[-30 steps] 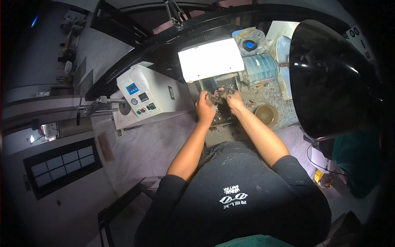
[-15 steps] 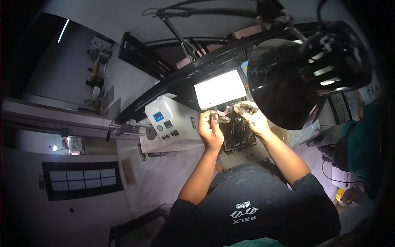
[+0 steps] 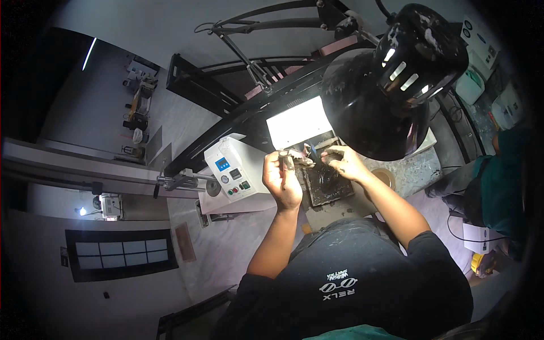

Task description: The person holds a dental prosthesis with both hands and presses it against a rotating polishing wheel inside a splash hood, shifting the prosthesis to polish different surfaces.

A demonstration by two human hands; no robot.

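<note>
My left hand (image 3: 283, 178), smeared with dark grime, is closed on a small curved pinkish piece (image 3: 306, 152) that looks like a denture. It pinches the piece between thumb and fingers, above the left edge of a black tray (image 3: 334, 197) with wet, dark contents. To the right, my right hand (image 3: 347, 163) is over the tray, its dirty fingers bent and slightly apart. A small gap separates it from the piece, and I make out nothing in it. A narrow blue part (image 3: 315, 148) shows behind the piece, between the hands.
A brightly lit white panel (image 3: 292, 126) stands behind the tray. Over the right side hangs a black lamp (image 3: 377, 105). A white machine with buttons and gauges (image 3: 252, 190) is on the left. A round tan bowl (image 3: 385, 178) sits right of my right wrist. Another person's green clothing (image 3: 501, 195) appears far right.
My right hand has drawn away from the pinkish piece and its fingers have loosened. The left hand still holds the piece. The whole view has shifted, with the lamp lying further left.
</note>
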